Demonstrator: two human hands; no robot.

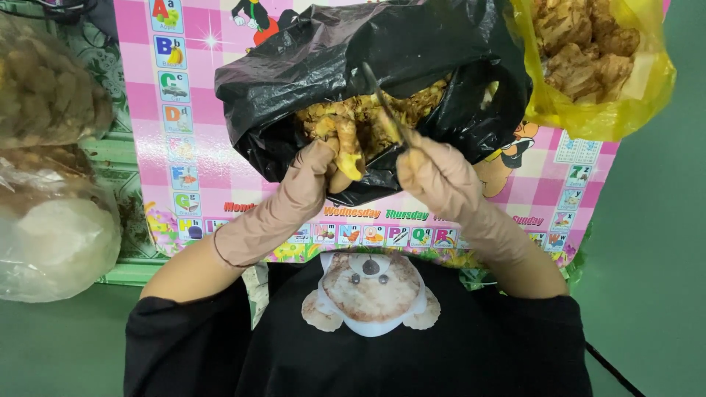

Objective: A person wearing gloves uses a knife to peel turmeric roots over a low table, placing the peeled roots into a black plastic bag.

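left hand (312, 165): gloved, closed around a knobbly yellow ginger root (347, 147), held over the mouth of the black bag (294, 73).
right hand (434, 173): gloved, gripping a thin dark blade (382, 103) that angles up and away from it into the bag.
ginger root: just right of the left hand, between both hands, its lower tip past the bag's rim.
pose: both forearms rise from the body and converge, wrists bent inward, hands near each other but apart.
risk: the blade points close to the left fingers; a slip on the root's bumps could likely nick the glove.
risk two: peelings could miss the bag and land on the pink mat (198, 169).
beyond right hand: yellow bag (625, 110) of peeled pieces.
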